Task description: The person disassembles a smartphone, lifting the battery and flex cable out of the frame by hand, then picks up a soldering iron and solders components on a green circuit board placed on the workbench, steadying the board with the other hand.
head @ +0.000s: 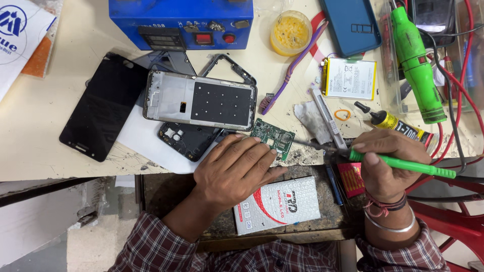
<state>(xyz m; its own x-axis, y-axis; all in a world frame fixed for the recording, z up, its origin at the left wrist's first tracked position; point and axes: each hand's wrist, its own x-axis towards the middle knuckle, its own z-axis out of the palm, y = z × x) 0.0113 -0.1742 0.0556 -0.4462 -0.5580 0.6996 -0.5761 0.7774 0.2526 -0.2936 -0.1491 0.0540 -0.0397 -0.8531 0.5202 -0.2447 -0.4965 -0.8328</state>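
Note:
My left hand (236,168) lies flat at the bench edge, fingertips pressing on a small green circuit board (273,137). My right hand (385,161) grips a green-handled soldering iron (403,164), whose dark tip (307,144) points left and reaches the board's right side. Just behind the board lies a phone frame (200,104) with a grey metal plate and a black pad, resting on other dark phone parts (187,139).
A black phone screen (104,107) lies at the left. At the back stand a blue box-shaped bench unit (181,22), a yellow flux pot (291,31), a purple brush (292,68), a phone battery (349,78), a glue tube (392,123) and a green hot-air tool (414,63). A bubble-wrapped packet (277,204) sits near me.

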